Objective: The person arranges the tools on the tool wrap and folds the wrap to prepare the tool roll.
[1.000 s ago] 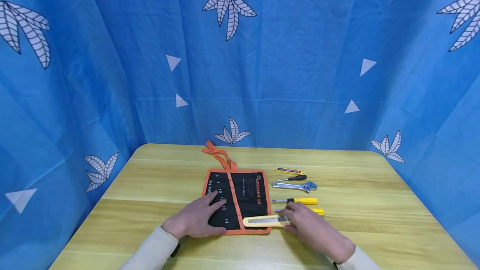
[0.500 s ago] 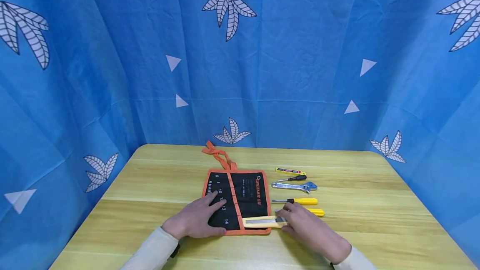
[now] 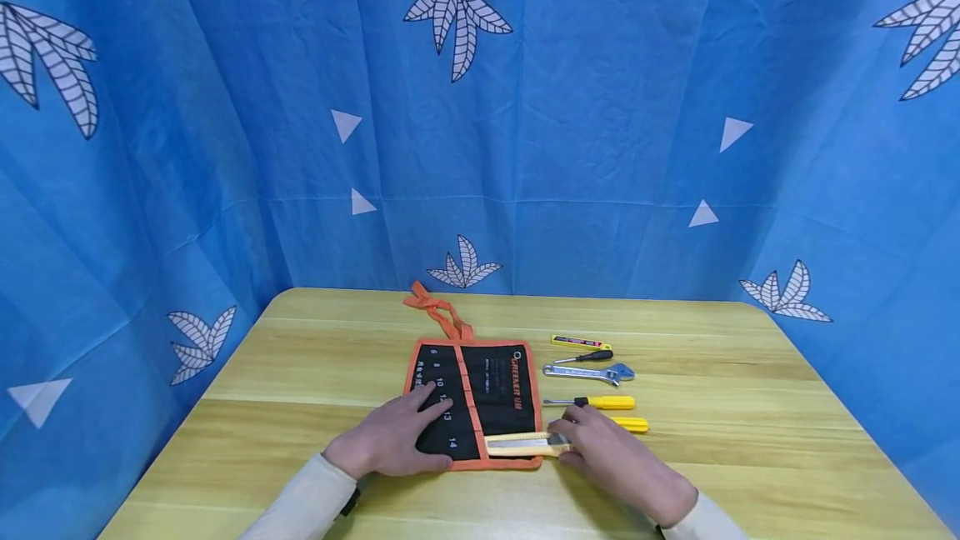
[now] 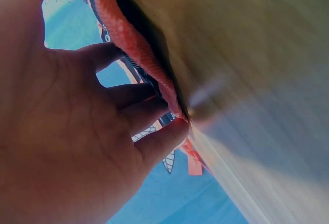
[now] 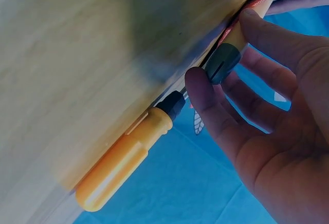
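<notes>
The right hand pinches the back end of a yellow box cutter, which lies across the near edge of the black tool pouch on the counter. The left hand lies flat, fingers straight, pinning the pouch's near-left part. The cutter looks light, stiff and slick; best held by its plastic body. The pouch is soft cloth and likely to slide.

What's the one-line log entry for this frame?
left hand: flat on tool roll | right hand: pinches utility knife, front end over roll | screwdriver beside
</notes>
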### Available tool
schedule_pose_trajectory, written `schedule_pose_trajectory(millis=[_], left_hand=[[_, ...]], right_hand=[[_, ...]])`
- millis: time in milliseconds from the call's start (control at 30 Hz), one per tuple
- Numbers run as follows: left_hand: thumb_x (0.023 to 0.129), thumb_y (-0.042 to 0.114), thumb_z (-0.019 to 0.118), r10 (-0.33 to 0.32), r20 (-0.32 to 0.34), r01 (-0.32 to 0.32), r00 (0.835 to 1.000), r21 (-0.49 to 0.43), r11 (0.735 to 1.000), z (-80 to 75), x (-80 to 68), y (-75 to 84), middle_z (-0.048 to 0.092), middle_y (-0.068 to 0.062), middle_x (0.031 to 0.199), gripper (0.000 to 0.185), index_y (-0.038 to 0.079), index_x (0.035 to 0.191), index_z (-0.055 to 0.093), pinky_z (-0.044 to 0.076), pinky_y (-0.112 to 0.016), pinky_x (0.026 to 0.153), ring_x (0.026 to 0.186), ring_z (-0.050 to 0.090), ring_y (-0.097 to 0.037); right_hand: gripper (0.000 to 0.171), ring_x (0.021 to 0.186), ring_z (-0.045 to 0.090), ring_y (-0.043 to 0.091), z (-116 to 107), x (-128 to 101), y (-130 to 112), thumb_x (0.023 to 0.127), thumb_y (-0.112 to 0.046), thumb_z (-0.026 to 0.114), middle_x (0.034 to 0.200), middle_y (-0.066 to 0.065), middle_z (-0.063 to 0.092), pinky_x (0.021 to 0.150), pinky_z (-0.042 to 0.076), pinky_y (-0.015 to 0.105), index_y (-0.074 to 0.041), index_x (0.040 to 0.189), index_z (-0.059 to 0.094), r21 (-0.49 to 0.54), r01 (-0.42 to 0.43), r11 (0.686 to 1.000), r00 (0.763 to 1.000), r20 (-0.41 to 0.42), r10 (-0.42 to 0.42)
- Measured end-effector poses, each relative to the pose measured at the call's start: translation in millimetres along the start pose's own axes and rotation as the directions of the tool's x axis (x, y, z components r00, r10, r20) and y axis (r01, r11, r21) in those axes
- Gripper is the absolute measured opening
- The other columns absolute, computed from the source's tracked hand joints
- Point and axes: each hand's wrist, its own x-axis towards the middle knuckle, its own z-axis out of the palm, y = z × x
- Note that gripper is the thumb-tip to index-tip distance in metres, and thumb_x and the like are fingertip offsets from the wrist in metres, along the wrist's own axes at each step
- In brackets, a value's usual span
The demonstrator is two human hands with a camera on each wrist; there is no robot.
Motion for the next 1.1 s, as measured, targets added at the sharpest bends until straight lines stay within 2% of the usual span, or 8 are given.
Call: schedule_pose_trajectory(millis=[400,1100], left_hand=[[0.085,0.069,0.068,-0.010,0.002,0.010,1.000,-0.001,1.000,-0.2,0.7,0.6,0.028,-0.014,0.167,0.088,0.022,0.156,0.045,0.036,-0.058,0.117,0.148,0.036,-0.039],[0.086,0.068,0.069,-0.005,0.001,0.005,1.000,-0.007,1.000,-0.9,0.3,1.2,0.030,-0.015,0.166,0.087,0.021,0.156,0.046,0.037,-0.058,0.116,0.148,0.037,-0.039]], right_hand=[[0.032,0.091,0.058,0.012,0.0,3.1,-0.8,0.088,-0.020,0.081,0.108,0.001,0.068,0.078,0.058,0.031,-0.012,0.118,0.074,-0.018,0.025,1.000,1.000,0.013,-0.024],[0.034,0.098,0.062,0.014,1.3,7.9,-2.1,0.089,-0.023,0.080,0.113,0.003,0.070,0.079,0.058,0.032,-0.011,0.121,0.076,0.072,-0.002,0.997,0.999,0.036,0.000]])
